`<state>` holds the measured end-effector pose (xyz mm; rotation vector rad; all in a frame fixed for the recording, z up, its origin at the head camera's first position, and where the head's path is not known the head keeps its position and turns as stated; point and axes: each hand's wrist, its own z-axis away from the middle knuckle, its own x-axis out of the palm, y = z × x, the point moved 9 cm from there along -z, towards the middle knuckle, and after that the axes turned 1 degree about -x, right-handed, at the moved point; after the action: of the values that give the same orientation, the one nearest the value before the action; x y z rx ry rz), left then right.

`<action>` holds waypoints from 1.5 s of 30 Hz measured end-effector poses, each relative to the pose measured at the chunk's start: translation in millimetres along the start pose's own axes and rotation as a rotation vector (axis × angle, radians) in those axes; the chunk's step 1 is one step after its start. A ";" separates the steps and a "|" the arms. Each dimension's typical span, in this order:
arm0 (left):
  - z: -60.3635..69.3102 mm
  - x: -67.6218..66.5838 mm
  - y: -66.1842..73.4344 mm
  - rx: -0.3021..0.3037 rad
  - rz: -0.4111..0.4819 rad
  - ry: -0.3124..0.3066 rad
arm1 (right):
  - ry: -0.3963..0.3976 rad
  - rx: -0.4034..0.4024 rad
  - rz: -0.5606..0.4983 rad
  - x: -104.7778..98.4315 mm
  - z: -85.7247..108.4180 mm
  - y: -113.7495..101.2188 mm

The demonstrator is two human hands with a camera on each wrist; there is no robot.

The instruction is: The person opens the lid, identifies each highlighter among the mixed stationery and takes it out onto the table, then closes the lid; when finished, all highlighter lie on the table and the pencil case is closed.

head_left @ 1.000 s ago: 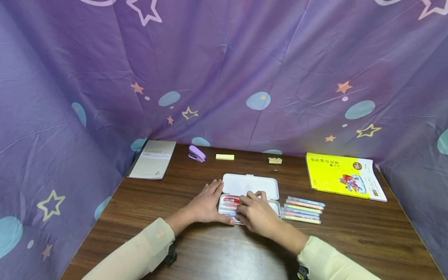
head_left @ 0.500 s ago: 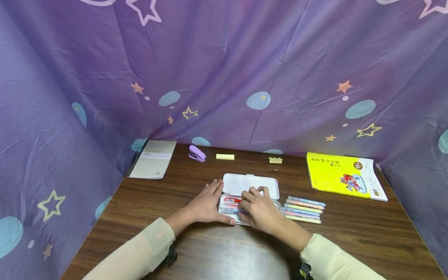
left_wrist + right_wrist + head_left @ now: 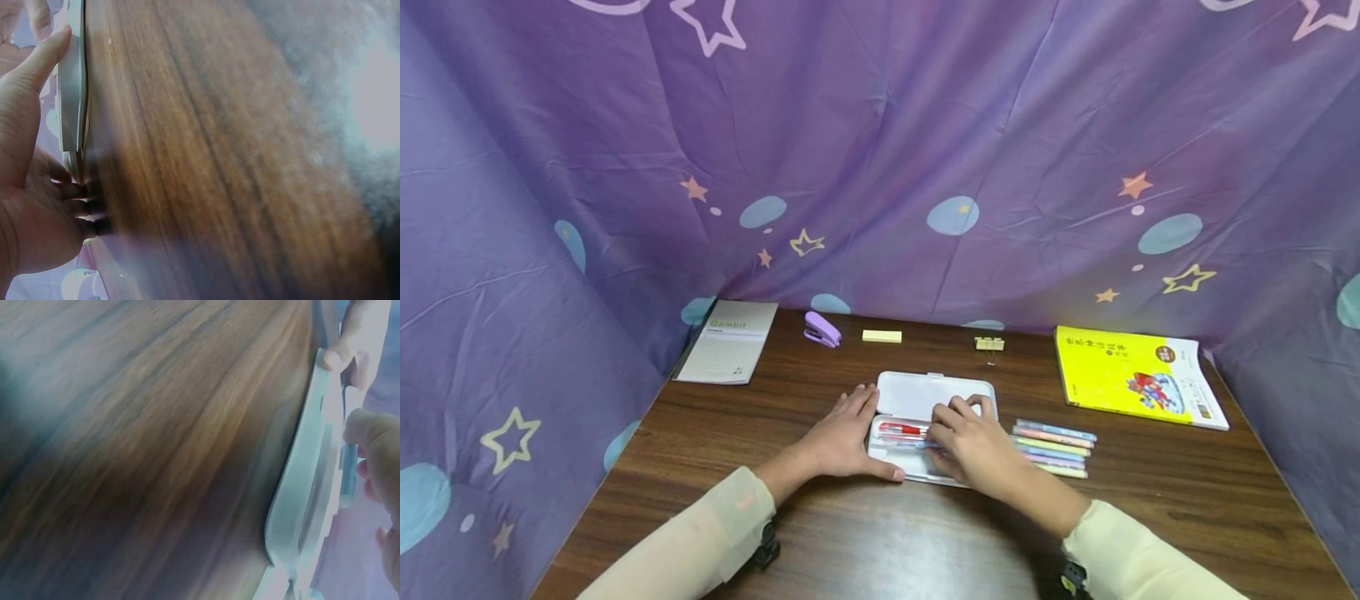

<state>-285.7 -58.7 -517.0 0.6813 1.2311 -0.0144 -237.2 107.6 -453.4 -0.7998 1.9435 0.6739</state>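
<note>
A white pencil case (image 3: 936,398) lies on the table with its lid folded back. Several pens, among them a red one (image 3: 902,430), lie in its tray. My left hand (image 3: 842,439) is spread at the case's left end, its thumb against the front edge and its fingers by the lid's left side. Over the tray, my right hand (image 3: 973,450) has thumb and curled fingers around a light-blue pen (image 3: 349,472), best seen in the right wrist view. The fingers hide part of the pen and the tray's right side.
Several pastel pens (image 3: 1052,448) lie side by side right of the case. Behind stand or lie a notebook (image 3: 726,343), purple stapler (image 3: 822,330), yellow sticky-note pad (image 3: 882,337), binder clip (image 3: 989,343) and yellow book (image 3: 1135,375). A purple curtain (image 3: 880,167) borders the table.
My right hand has slid to the right over the tray, taking the light-blue pen along from the tray's front left. More of the tray's floor shows. My left hand stays put.
</note>
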 end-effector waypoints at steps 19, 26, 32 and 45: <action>-0.3 0.3 1.2 -0.001 -0.027 -0.002 | 0.009 0.070 0.015 -27.3 66.1 50.5; -1.0 1.0 1.1 0.001 -0.031 0.001 | -0.018 0.173 0.033 -31.8 97.8 86.9; 0.2 0.2 2.1 -0.007 -0.020 -0.007 | -0.044 0.265 0.053 -34.3 115.2 116.2; -0.1 0.7 1.3 -0.013 -0.030 -0.012 | -0.051 0.347 0.072 -27.1 132.9 151.6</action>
<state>-285.1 -57.4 -517.0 0.6506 1.2289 -0.0356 -270.4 307.8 -467.8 -0.4949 1.9767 0.3784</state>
